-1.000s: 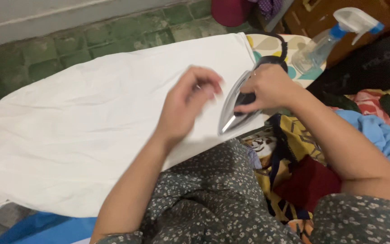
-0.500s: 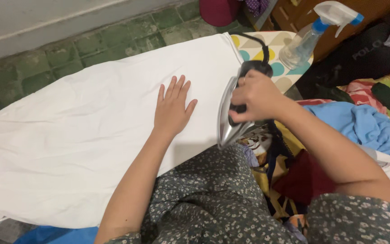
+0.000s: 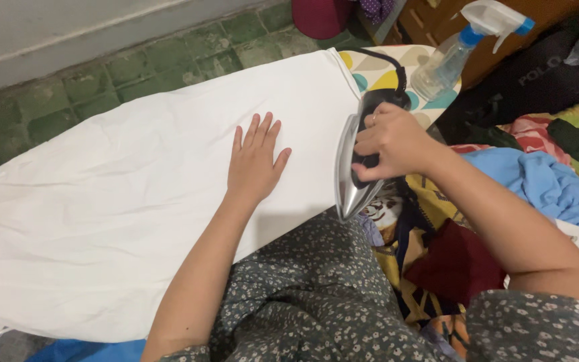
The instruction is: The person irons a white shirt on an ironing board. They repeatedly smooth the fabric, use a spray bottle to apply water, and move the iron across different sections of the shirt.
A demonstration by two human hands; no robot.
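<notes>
The white sheet [image 3: 122, 201] is plain woven cloth, matt, mostly smooth with some soft creases; the iron [image 3: 356, 167] has a polished metal soleplate, glossy and mirror-like, and its handle looks like black matt plastic; the spray bottle [image 3: 464, 47] is clear, slightly shiny plastic with a white and blue plastic head; the ironing board cover [image 3: 383, 70] is printed cloth, matt; the floor tiles [image 3: 135, 74] are green, rough and worn, with a dull finish; the pile of clothes [image 3: 544, 181] is soft cloth in several colours, wrinkled and matt; the furniture [image 3: 557, 17] behind looks like brown wood with a light sheen
</notes>
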